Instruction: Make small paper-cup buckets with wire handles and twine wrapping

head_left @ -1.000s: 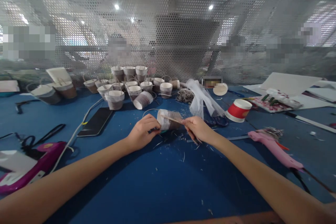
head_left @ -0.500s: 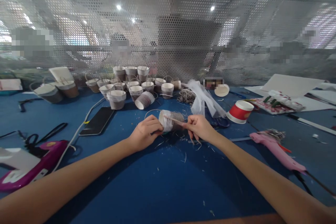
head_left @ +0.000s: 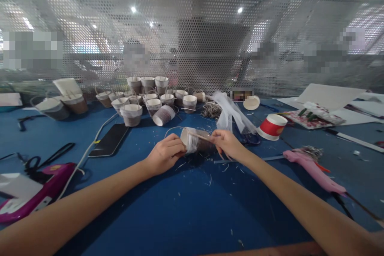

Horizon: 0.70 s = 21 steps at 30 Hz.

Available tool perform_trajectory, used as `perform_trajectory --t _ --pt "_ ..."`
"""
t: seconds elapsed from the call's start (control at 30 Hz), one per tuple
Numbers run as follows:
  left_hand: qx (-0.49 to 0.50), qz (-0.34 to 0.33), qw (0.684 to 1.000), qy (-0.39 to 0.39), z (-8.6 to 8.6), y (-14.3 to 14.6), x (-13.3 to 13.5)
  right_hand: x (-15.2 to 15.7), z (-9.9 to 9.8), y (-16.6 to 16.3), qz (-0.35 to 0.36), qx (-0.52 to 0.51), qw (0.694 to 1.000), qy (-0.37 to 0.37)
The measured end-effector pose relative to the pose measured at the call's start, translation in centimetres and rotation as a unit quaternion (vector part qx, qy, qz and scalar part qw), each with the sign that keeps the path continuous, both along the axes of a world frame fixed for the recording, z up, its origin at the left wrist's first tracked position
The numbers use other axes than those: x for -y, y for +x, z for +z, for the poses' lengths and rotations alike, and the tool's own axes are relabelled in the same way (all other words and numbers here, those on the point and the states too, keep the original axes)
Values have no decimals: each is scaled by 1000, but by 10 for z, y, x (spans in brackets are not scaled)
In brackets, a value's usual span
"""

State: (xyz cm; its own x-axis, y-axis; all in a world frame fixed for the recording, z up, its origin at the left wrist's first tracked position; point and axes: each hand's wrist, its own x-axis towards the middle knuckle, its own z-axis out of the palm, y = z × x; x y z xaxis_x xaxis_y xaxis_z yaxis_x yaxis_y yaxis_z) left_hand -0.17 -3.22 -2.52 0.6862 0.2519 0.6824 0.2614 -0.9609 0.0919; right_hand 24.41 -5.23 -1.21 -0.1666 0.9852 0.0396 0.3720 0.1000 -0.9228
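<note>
A small paper cup (head_left: 192,146) wrapped in pale, brownish-grey material lies on its side at the middle of the blue table, its mouth toward the left. My left hand (head_left: 166,153) is closed on the cup's rim, and a thin loop handle (head_left: 173,128) arches up behind the fingers. Along the cup's upper side runs a thin tan strand (head_left: 198,136). Its right end is pinched in the fingertips of my right hand (head_left: 226,143), close to the cup's base. Some of the right fingers hang loose below the pinch.
Several similar cups with handles (head_left: 132,115) stand behind, to the left. White netting (head_left: 231,114), a red cup (head_left: 272,127) and a pink glue gun (head_left: 315,170) are on the right. A phone (head_left: 110,140) and a purple device (head_left: 45,192) lie left. Fibre scraps litter the blue table (head_left: 180,216).
My right hand has shifted slightly and its fingers have changed position, still pinching the strand. My left hand keeps its hold on the cup. The whole view has moved a little.
</note>
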Motion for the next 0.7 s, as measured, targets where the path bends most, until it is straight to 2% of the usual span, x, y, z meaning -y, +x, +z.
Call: perform_trajectory --t 0.13,0.53,0.7 --pt "1 1 1000 -3 -1 0 -1 0 2 5 -1 -9 1000 28" --pt "-1 -6 1000 7 0 -1 -1 -2 1 5 23 4 1000 -12" --pt "8 -3 1000 -2 0 0 -1 -2 3 4 -46 -41 998 7"
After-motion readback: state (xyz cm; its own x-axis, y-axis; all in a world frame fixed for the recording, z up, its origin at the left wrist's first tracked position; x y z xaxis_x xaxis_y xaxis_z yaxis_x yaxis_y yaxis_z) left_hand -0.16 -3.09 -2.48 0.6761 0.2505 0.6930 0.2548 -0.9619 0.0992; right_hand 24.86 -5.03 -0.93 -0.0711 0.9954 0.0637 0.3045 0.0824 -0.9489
